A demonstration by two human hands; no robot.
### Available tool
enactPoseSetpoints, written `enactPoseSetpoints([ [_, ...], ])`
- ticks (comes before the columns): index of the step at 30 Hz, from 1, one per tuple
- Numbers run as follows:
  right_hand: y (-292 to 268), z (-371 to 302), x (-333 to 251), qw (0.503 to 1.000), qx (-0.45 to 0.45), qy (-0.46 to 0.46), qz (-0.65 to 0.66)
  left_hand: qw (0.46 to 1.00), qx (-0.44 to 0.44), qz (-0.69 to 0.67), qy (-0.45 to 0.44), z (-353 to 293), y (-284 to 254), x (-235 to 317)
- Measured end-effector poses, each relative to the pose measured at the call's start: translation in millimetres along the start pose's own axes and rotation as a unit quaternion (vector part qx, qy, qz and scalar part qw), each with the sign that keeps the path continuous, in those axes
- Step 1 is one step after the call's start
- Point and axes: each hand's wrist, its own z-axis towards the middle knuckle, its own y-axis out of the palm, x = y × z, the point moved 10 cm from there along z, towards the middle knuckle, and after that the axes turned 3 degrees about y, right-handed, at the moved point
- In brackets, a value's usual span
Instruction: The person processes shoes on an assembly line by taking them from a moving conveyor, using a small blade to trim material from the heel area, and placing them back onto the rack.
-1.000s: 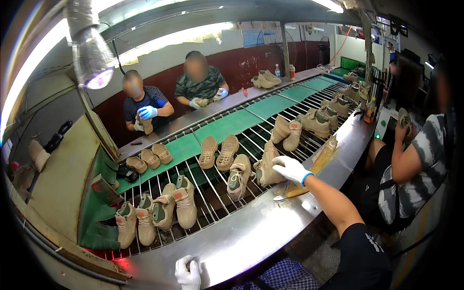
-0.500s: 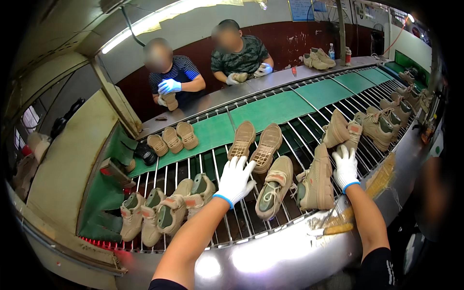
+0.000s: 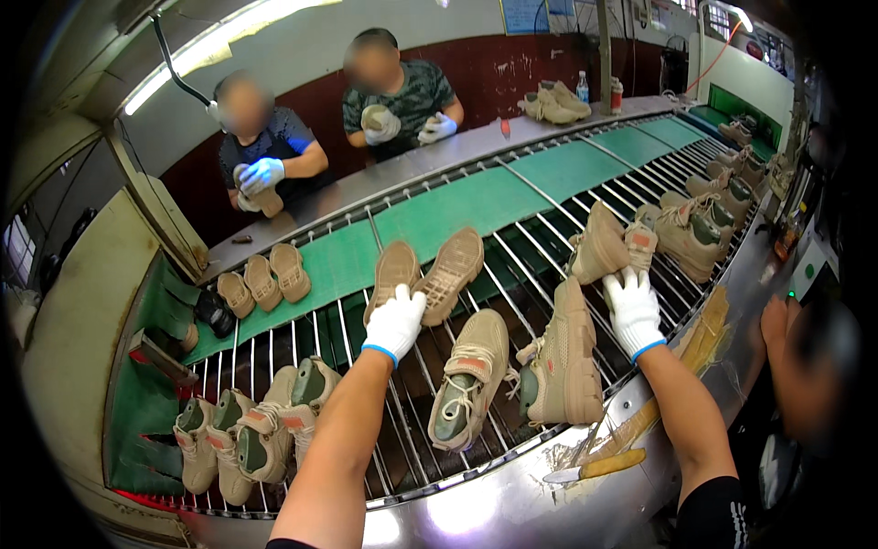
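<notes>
Tan soles [image 3: 455, 270] against left hand [image 3: 397, 324], apart from right hand [image 3: 633, 316].

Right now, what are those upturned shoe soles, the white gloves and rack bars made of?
Shoe soles: matte tan, probably rubber or foam, with moulded tread. White gloves: dull, soft fabric, maybe knitted, hugging the fingers. Rack bars: likely metal, thin and shiny.
</notes>
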Motion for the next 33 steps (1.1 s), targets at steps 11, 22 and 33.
enactPoseSetpoints([
  [11,-55,-45,125,0.939,0.125,0.15,0.283,0.995,-0.016,0.045,0.086,-247,-227,-17],
  [22,-89,-246,128,0.4,0.065,0.327,0.854,0.971,0.058,0.097,-0.213,-691,-205,-4],
  [33,-308,-379,-118,0.515,-0.24,-0.011,0.823,0.656,0.179,-0.729,-0.073,-578,-178,133],
])
